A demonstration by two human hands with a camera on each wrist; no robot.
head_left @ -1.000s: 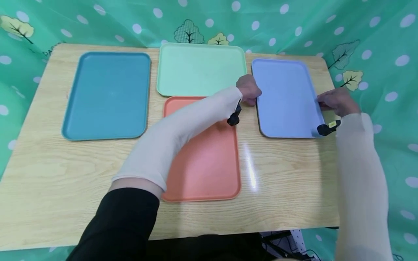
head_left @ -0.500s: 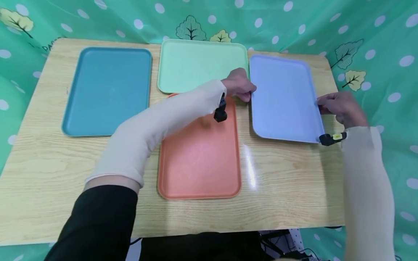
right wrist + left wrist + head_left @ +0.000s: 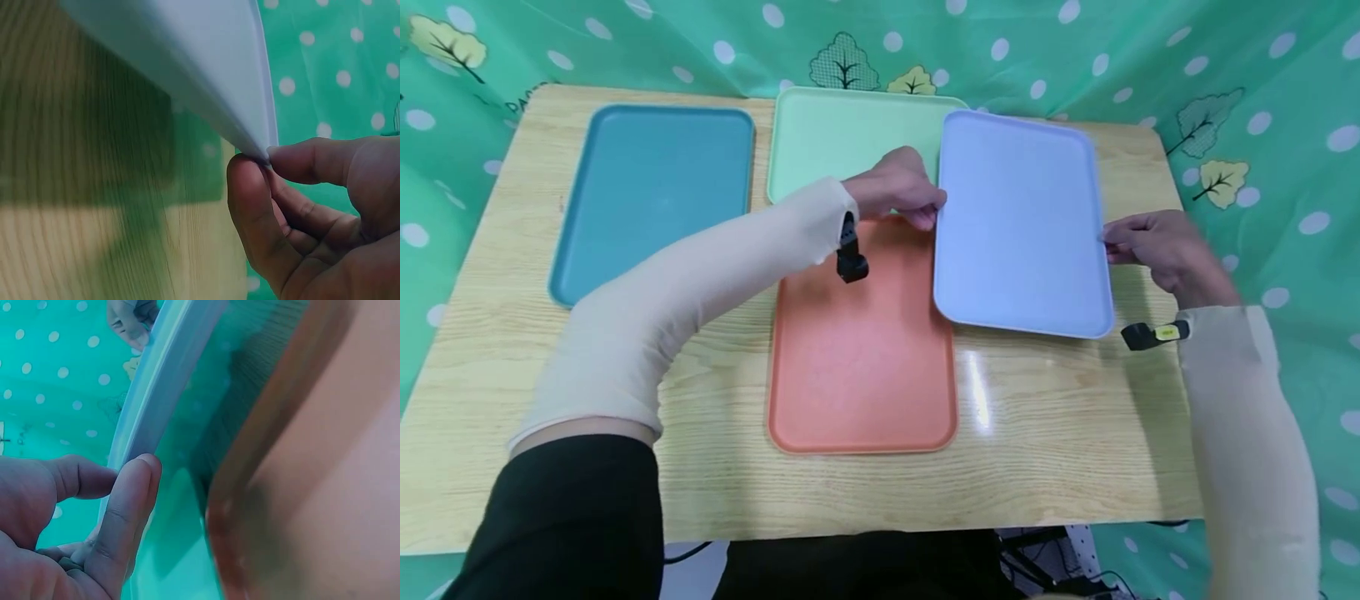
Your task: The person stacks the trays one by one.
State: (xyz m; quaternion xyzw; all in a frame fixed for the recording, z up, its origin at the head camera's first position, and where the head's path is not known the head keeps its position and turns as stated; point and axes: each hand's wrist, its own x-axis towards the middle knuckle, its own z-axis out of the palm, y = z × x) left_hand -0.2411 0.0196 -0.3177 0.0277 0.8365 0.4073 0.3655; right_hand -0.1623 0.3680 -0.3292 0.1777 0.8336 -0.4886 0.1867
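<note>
A periwinkle-blue rectangular tray (image 3: 1022, 225) is held up off the table between both hands. My left hand (image 3: 898, 187) pinches its left edge between thumb and fingers, and my right hand (image 3: 1157, 250) pinches the right edge. In the left wrist view the thumb and fingers of my left hand (image 3: 94, 525) meet at the rim of the tray (image 3: 159, 387). The right wrist view shows my right hand (image 3: 306, 206) gripping the rim, with the tray's underside above the wood. The tray overlaps the right end of a mint-green tray (image 3: 850, 137) in the head view.
An orange-pink tray (image 3: 865, 375) lies on the wooden table (image 3: 1060, 442) at centre front, partly under my left forearm. A teal tray (image 3: 662, 192) lies at the left. Green polka-dot cloth (image 3: 1292, 167) hangs behind and to the right of the table.
The periwinkle tray has been lifted off the table and carried left by both hands, now covering part of the mint tray. The other trays stay put.
</note>
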